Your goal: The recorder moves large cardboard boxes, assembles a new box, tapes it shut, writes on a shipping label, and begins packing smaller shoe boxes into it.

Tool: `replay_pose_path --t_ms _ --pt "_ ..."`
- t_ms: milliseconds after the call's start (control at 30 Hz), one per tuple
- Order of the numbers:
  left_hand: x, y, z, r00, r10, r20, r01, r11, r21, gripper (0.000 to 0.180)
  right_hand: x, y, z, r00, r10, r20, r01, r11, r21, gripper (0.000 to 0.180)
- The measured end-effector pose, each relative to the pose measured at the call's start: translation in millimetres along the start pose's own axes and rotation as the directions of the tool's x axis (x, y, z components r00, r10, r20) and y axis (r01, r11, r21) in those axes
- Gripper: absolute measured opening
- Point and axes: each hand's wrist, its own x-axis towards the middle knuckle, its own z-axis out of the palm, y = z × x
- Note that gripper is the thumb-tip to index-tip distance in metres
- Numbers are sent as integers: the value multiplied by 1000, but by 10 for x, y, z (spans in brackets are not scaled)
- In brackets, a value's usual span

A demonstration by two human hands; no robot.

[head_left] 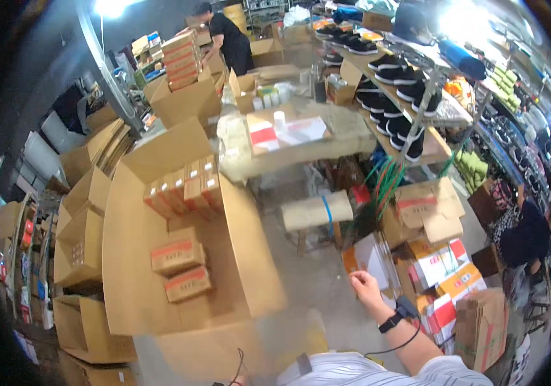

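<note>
My right hand (367,287) reaches out at centre right, a dark watch band (391,320) on its wrist. Its fingers are bent and pressed together, and whatever they may hold is too small to tell. Close beside it leans a flat white and orange cardboard sheet (371,258); I cannot tell whether the hand touches it. Only a sliver of my left hand (241,380) shows at the lower edge, its fingers hidden. A large open cardboard carton (124,257) stands to the left, with small brown boxes (177,252) on its bottom and several more upright at its far end.
Beyond the carton is a padded bench (243,170) bearing a flat carton and a white cylinder (280,121). Black shoes (391,71) line a rack at right. Colourful cartons (443,264) are stacked beside my right arm. One person (230,42) works far back, another (523,231) at right.
</note>
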Motion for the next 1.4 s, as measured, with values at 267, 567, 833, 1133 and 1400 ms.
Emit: replay_pose_path --t_ms 267,567,833,1133,1400 --pt "1174 3380 -2524 994 107 -2 -102 948 -300 26 1689 -248 -649 996 -27 -82 12 984 -178 13" --pt "2261 4166 -3795 933 257 -251 -352 792 -499 26 4419 -838 -470 993 -121 12 121 990 -78 14" --pt "3279 4857 -5203 868 187 -461 -382 844 -376 42 6511 -1303 88 984 -144 105 169 939 -299 17" --pt "5859 6107 -6179 919 325 -221 -371 903 -217 88 8236 -838 864 999 -48 25 54 876 -479 41" --pt "7182 6756 -5953 833 393 -390 -300 912 279 109 9658 -1176 1666 886 -332 325 422 284 -861 34"
